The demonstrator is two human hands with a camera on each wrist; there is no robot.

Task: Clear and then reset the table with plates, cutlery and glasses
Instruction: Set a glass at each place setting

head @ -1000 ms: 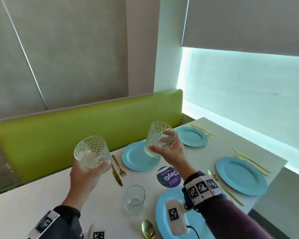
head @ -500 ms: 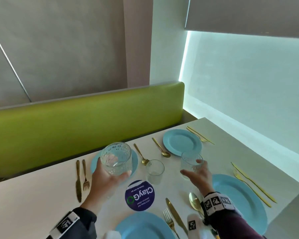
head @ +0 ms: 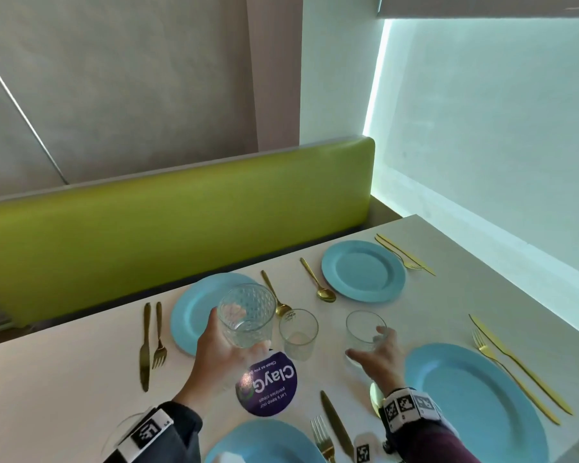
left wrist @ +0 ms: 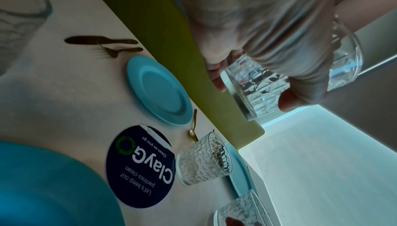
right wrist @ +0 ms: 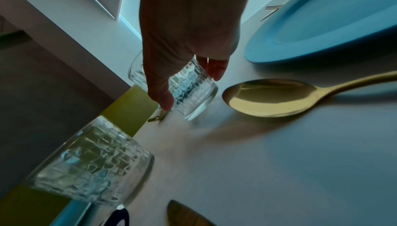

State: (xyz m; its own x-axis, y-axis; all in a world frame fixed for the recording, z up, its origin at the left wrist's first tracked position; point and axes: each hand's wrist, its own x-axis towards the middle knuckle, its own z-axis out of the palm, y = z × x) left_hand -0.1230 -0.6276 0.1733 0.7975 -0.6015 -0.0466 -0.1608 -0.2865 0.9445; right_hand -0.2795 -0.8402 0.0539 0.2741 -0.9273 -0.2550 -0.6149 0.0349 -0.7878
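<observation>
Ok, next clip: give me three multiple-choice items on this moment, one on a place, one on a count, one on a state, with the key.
1. Where is the free glass?
A) on a plate
B) on the table, between the two hands
C) on the floor

2. How many blue plates show in the head view?
A) two
B) four
C) six

3. How is the lifted glass?
A) lying on its side
B) upright in the left hand, off the table
C) upside down on a plate

Key:
1 B, it stands untouched between the lifted glass and the right-hand glass, which the right hand grips.
2 B, two lie far and two near.
3 B, the left wrist view shows the table well below it.
</observation>
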